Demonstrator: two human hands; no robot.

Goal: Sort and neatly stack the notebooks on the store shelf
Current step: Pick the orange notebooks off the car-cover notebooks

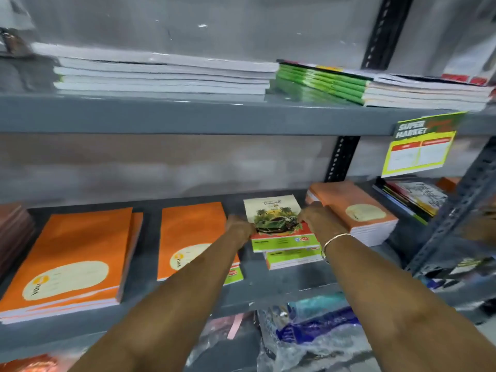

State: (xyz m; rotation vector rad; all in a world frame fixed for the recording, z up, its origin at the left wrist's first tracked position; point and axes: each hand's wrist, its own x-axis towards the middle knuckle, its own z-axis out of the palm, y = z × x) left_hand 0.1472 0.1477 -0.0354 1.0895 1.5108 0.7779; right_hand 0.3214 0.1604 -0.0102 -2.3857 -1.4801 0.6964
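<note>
A small stack of notebooks with a green car and palm trees on the cover [273,213] lies on the middle grey shelf [281,280]. My left hand [239,226] grips the stack's left edge and my right hand [315,214] grips its right edge. The lower books in that stack stick out toward me, askew. Orange notebook stacks lie flat on the same shelf: one at far left [72,253], one in the middle [193,232] partly under my left forearm, one on the right [354,208] beside my right hand.
The upper shelf [188,114] carries white-edged notebooks [161,73], green-spined books [319,81] and more at right. A yellow-green supermarket price tag [421,146] hangs from its edge. Dark metal uprights [456,208] stand at right. Plastic-wrapped goods [308,331] fill the shelf below.
</note>
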